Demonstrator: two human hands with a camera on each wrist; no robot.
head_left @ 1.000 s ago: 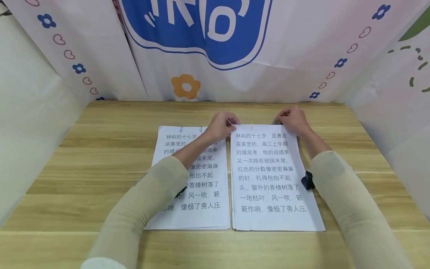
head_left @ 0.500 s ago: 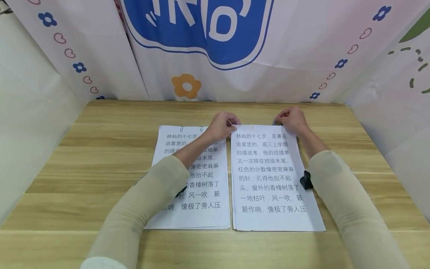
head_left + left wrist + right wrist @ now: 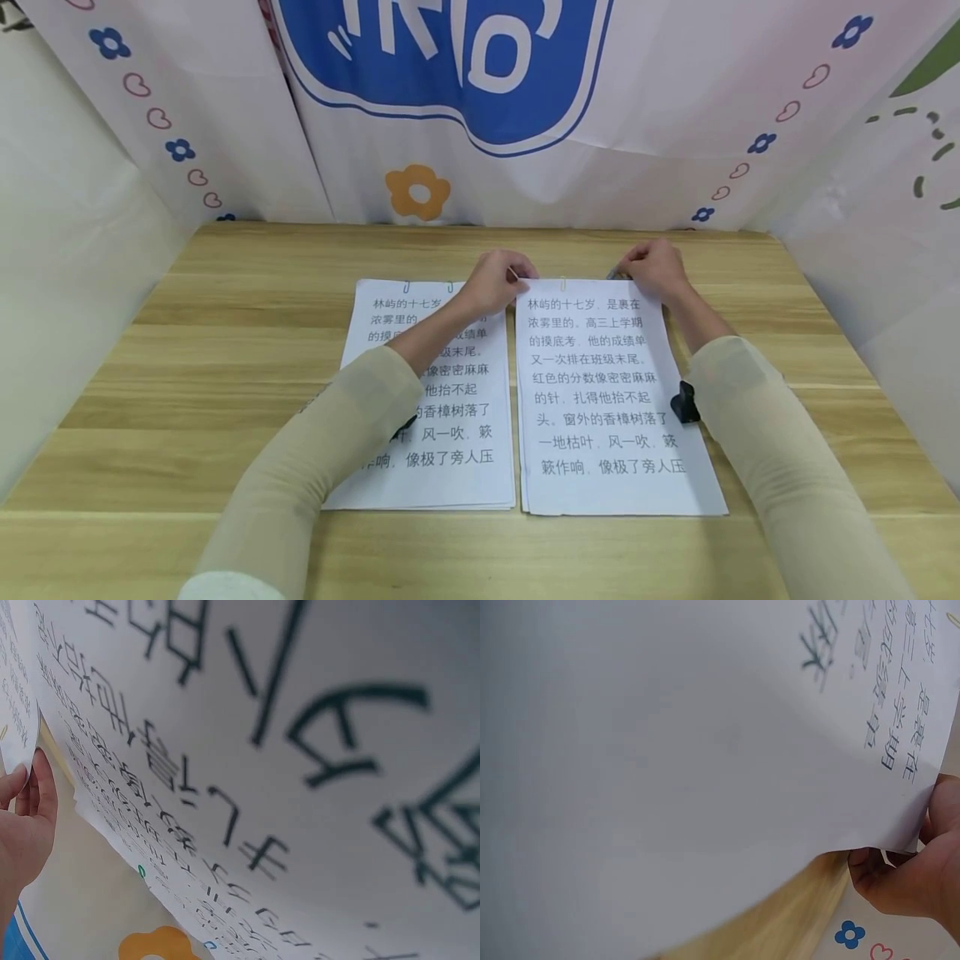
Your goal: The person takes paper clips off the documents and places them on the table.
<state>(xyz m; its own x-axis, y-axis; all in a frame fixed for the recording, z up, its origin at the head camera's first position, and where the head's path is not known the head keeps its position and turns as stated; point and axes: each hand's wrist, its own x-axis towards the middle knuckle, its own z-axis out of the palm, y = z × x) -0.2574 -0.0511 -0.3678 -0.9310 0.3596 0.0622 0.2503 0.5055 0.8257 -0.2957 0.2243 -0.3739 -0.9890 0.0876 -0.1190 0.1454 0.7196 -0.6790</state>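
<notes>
Two stacks of printed paper lie side by side. At the top left corner of the right stack [image 3: 611, 493], my left hand [image 3: 497, 282] pinches the sheets between thumb and fingers; the left wrist view shows this hand [image 3: 28, 825] gripping the paper's edge. A yellow paper clip [image 3: 563, 284] sits on that stack's top edge. My right hand [image 3: 657, 267] is at the same stack's top right corner, its curled fingers pinching a small bluish-grey thing [image 3: 613, 272], too small to identify. In the right wrist view, paper partly hides the fingers of this hand [image 3: 911, 881].
The left stack [image 3: 442, 490] lies under my left forearm, with a blue clip [image 3: 407, 287] and a green clip [image 3: 450, 287] on its top edge. Both stacks rest on a wooden table [image 3: 187, 350]. A printed cloth [image 3: 637, 150] hangs behind it.
Both hands stay at the top corners of the right stack. The small thing in my right fingertips shifts slightly; the head view drifts a little.
</notes>
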